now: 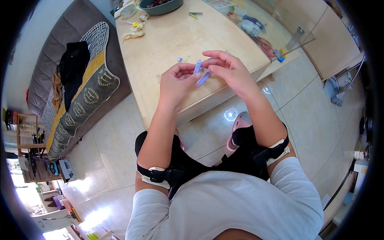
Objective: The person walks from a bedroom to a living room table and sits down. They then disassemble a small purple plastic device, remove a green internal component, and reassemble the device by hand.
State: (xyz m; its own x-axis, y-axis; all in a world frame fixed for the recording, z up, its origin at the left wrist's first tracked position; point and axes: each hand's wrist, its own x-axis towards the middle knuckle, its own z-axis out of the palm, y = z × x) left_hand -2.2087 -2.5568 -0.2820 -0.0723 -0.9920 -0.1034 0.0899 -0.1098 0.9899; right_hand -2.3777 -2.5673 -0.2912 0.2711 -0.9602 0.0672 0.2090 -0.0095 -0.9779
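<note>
My left hand (176, 82) is closed in a pinch on a small lavender plastic strip (198, 66), held upright over the near part of the table. Close by on the right, my right hand (230, 71) has its index finger stretched out and its thumb apart from it. Its middle fingertip reaches the side of the strip; whether it touches is hard to tell. A second lavender strip (203, 79) shows just below the fingers, and I cannot tell whether it rests on the wood. Beyond my left fingers lies a little lavender block (180, 59).
The pale wooden table (168, 44) bears a green basin (162, 7) of dark round fruit, a crumpled cloth (135, 32) and a small green-and-metal tool (195, 15). A glass-topped section (276, 24) adjoins at right. A grey sofa (52, 48) stands left.
</note>
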